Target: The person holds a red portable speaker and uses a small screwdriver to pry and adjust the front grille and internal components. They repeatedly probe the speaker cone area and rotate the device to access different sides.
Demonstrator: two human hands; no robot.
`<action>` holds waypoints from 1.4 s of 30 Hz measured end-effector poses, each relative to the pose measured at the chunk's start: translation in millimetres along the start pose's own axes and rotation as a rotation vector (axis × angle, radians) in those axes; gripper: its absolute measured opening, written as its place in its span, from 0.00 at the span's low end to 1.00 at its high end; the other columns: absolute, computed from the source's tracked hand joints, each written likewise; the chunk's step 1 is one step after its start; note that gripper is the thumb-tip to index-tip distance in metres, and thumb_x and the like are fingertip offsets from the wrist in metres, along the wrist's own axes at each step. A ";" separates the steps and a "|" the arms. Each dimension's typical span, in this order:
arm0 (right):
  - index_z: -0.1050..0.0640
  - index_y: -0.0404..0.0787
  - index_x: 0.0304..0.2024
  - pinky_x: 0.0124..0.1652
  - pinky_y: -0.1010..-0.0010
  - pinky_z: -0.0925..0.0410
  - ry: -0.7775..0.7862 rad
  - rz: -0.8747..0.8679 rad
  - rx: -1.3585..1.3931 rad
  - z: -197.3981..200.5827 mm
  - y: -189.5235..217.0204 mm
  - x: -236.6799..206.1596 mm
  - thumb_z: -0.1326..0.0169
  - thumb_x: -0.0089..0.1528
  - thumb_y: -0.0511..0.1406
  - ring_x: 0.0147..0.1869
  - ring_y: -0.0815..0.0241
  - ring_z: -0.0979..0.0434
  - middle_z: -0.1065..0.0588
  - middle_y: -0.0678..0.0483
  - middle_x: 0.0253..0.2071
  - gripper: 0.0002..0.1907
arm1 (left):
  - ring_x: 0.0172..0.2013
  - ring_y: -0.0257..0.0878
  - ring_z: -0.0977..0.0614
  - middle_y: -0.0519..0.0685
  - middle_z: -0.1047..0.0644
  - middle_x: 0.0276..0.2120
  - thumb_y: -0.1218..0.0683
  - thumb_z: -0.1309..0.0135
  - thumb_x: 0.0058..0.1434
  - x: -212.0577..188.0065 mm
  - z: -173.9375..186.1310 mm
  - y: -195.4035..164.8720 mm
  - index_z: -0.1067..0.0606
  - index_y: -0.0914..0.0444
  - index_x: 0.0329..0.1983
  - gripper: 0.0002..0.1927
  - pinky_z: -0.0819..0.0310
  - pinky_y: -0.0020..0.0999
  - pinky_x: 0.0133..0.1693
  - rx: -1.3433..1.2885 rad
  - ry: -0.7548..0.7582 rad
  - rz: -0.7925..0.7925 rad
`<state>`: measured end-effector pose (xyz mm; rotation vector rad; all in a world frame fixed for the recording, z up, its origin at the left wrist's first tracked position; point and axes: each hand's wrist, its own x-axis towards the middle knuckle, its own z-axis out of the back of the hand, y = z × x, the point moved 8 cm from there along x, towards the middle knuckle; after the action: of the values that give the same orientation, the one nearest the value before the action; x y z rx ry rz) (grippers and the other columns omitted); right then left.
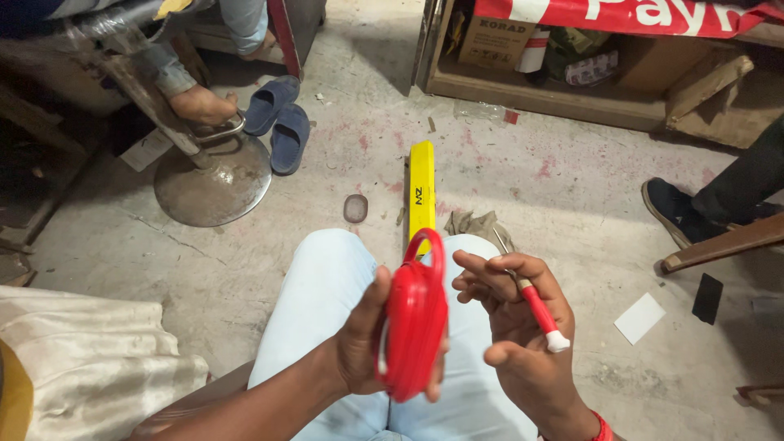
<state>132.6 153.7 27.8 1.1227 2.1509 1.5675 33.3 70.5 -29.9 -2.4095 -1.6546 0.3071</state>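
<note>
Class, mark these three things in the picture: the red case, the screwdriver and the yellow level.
red case (416,322), head view, on the middle of its red shell.
screwdriver (539,310), head view, on its red handle.
yellow level (421,192), head view, on its yellow face, on the floor beyond the knees.

my legs: pale light-blue jeans, faintly smudged near the knees | my arms: bare to the elbow, no sleeves showing | my right wrist: thin red band | my left hand (359,343) and right hand (523,335): no gloves, no rings
</note>
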 end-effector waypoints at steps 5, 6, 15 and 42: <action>0.34 0.35 0.64 0.64 0.57 0.33 0.027 0.052 -0.152 -5.7 3.6 -4.1 0.27 0.56 0.36 0.65 0.51 0.24 0.27 0.35 0.67 0.40 | 0.24 0.47 0.18 0.58 0.23 0.22 0.17 0.63 0.60 -4.4 0.4 8.5 0.26 0.71 0.36 0.51 0.21 0.34 0.31 -0.014 0.234 -0.020; 0.34 0.35 0.64 0.64 0.58 0.33 0.033 0.052 -0.177 -6.7 3.7 -4.5 0.28 0.56 0.35 0.65 0.51 0.25 0.27 0.35 0.67 0.39 | 0.22 0.46 0.18 0.59 0.24 0.20 0.17 0.65 0.59 -2.9 1.6 12.1 0.27 0.70 0.35 0.51 0.23 0.33 0.31 -0.037 0.244 -0.005; 0.33 0.35 0.62 0.62 0.60 0.30 0.038 0.084 -0.294 -14.8 6.0 -6.2 0.30 0.56 0.31 0.62 0.52 0.23 0.26 0.35 0.65 0.35 | 0.15 0.39 0.23 0.57 0.26 0.15 0.15 0.71 0.62 -3.4 -8.0 24.4 0.26 0.68 0.32 0.52 0.42 0.28 0.23 -0.214 0.447 0.081; 0.26 0.28 0.53 0.53 0.67 0.27 0.028 -0.324 0.011 -0.7 -33.3 -12.8 0.40 0.59 0.27 0.52 0.58 0.19 0.19 0.42 0.47 0.20 | 0.14 0.41 0.27 0.57 0.27 0.17 0.20 0.70 0.69 -6.0 -14.5 54.0 0.26 0.72 0.32 0.51 0.36 0.30 0.21 -0.268 0.537 0.198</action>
<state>126.3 140.0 -4.6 0.7114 2.2265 1.4325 83.5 45.2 -30.8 -2.5343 -1.2801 -0.5256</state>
